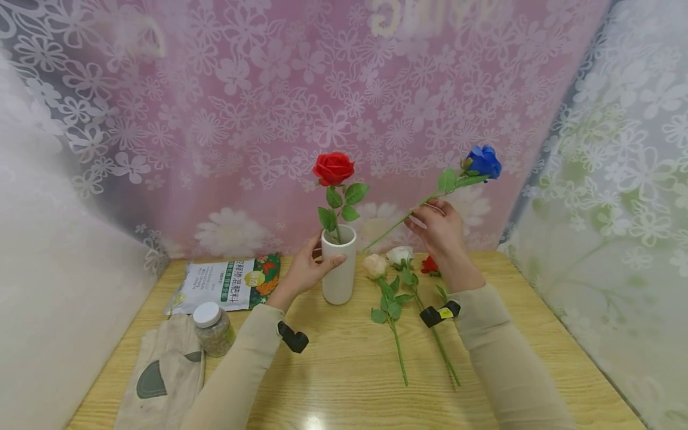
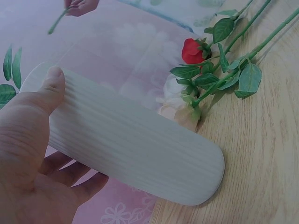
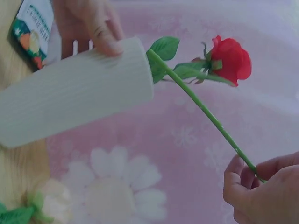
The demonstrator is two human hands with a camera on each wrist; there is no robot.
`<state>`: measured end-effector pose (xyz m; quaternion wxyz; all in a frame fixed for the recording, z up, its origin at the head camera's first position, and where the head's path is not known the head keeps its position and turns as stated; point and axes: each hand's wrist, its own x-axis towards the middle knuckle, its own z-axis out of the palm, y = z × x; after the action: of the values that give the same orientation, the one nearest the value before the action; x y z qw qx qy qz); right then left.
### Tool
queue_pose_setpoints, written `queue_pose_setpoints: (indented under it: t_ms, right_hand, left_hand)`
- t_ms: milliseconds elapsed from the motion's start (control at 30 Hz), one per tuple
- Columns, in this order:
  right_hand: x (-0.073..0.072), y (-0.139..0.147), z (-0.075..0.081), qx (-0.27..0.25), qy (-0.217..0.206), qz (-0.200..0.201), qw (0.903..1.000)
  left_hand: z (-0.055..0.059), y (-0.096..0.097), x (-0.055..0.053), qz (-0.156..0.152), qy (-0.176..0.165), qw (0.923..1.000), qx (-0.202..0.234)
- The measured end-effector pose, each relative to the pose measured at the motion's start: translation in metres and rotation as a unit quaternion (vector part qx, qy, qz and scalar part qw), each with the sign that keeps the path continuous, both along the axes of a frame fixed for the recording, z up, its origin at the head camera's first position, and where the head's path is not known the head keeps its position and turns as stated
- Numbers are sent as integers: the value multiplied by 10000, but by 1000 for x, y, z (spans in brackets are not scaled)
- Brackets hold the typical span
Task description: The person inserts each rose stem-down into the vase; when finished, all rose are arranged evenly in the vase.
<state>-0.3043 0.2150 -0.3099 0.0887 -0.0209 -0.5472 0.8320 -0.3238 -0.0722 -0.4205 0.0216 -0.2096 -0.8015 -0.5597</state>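
Note:
A white ribbed vase point(image 1: 338, 275) stands upright on the table with a red rose point(image 1: 334, 169) in it. My left hand point(image 1: 313, 266) grips the vase near its top, thumb across the front and fingers behind, as the left wrist view shows. To the right, my right hand point(image 1: 439, 230) pinches the green stem of a blue rose point(image 1: 484, 162) between thumb and fingers. That rose is tilted, its bloom up to the right and its bare stem end pointing down-left toward the vase. In the right wrist view the stem point(image 3: 205, 114) overlaps the area by the vase mouth.
On the table right of the vase lie a cream rose point(image 1: 375, 266), a white rose point(image 1: 400, 255) and another red rose point(image 1: 429, 265), partly hidden by my right arm. At left are a fertilizer bag point(image 1: 220, 285), a lidded jar point(image 1: 214, 331) and beige gloves point(image 1: 166, 370). Flowered curtains surround the table.

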Motion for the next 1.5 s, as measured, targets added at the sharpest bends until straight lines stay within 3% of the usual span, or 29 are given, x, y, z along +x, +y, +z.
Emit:
queue_pose_setpoints:
  t_ms: [167,333,600,967,1267,1500]
  right_hand:
    - [-6,-12,7,-341,99,-313,9989]
    - [-12,-23,7,-331,120,-459,9983]
    - [-17,-41,-6,327,578,-377,9971]
    - [-22,-65,-18,657,977,-89,9930]
    - [-23,-82,-28,1293,1355,-31,9823]
    - [-24,-88,-34,2006,1188,-152,9723]
  left_hand:
    - [1,0,1,-23,-19,10000,4]
    - [2,0,2,5,-53,10000,0]
    - [3,0,3,15,-100,9999,-11]
    - [2,2,2,51,10,10000,-7]
    - [4,3,3,33,89,9999,86]
    - [3,2,2,-12,151,9999,43]
